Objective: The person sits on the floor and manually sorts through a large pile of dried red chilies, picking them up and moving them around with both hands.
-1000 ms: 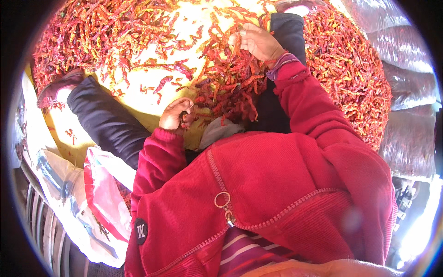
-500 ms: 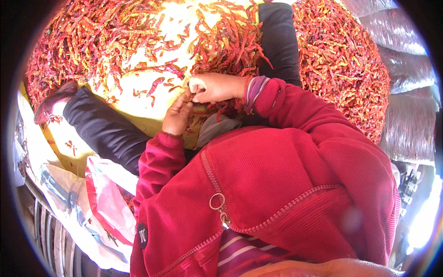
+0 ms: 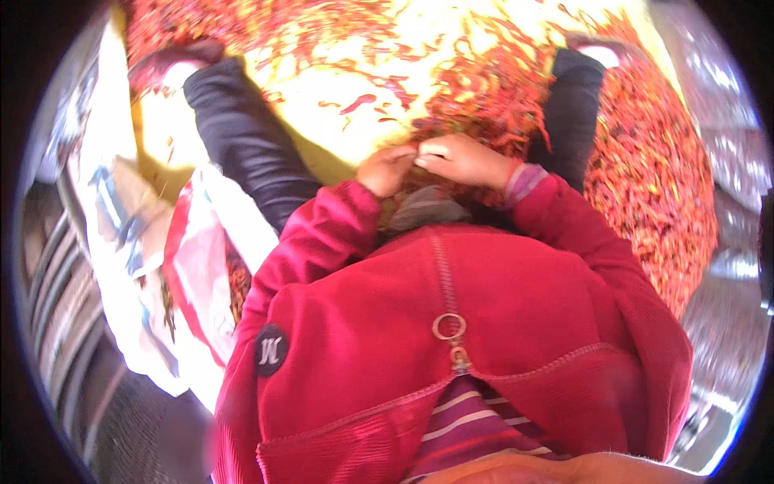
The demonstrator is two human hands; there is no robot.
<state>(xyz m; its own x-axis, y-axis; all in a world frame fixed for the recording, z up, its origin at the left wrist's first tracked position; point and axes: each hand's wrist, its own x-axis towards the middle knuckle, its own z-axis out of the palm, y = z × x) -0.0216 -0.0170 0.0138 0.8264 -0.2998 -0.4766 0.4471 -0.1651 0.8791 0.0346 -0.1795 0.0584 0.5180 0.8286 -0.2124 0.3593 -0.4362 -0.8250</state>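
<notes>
My left hand [image 3: 389,169] and my right hand [image 3: 466,160] meet in front of my lap, fingertips pinched together and touching or nearly so. Whatever lies between the fingers is hidden and blurred. Right beneath and beyond them spreads a heap of dried red chillies [image 3: 484,101], lying between my outstretched legs. Some chillies are strewn loosely over a bright yellow sheet [image 3: 310,97]. A grey cloth [image 3: 427,208] lies bunched just below my hands, against my jacket.
My dark-trousered legs stretch out on either side. Beyond my right leg rises a big chilli pile [image 3: 645,177], with shiny, clear-wrapped bundles [image 3: 730,153] along the right edge. An open white and red plastic sack [image 3: 197,266] with chillies inside stands at my left.
The view has swung, so hands and legs appear farther right. My hands stay together, my left now lying lower and more sideways. My right foot has come into view.
</notes>
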